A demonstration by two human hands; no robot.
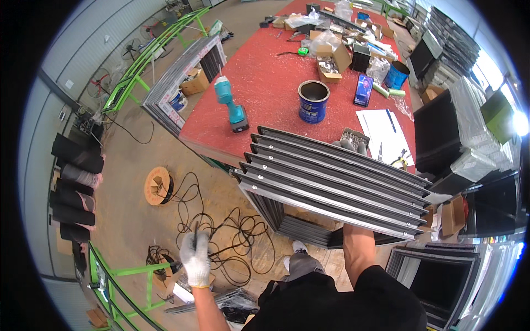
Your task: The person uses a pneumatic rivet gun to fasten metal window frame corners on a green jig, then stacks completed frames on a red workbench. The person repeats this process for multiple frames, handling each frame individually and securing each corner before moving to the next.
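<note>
A stack of dark grey metal frames (331, 185) rests tilted against the near edge of the red table, with screw heads along its side bars. My right forearm passes up through the frames' opening. Beyond the stack, the grey-gloved fingers of my right hand (351, 145) show curled at a small box of screws (355, 135); the palm and whatever they grip are hidden. My left hand (195, 258), in a white-and-grey glove, is raised off to the left, apart from the frames. Its fingers are closed, and a thin dark piece I cannot identify sticks up from them.
On the red table (259, 66) stand a teal cordless drill (231, 105), a blue can (313, 103), a phone (363, 90), papers (381, 132) and boxes. Black cable (234, 243) lies tangled on the floor by a spool (158, 186). More frames (436, 281) stand at right.
</note>
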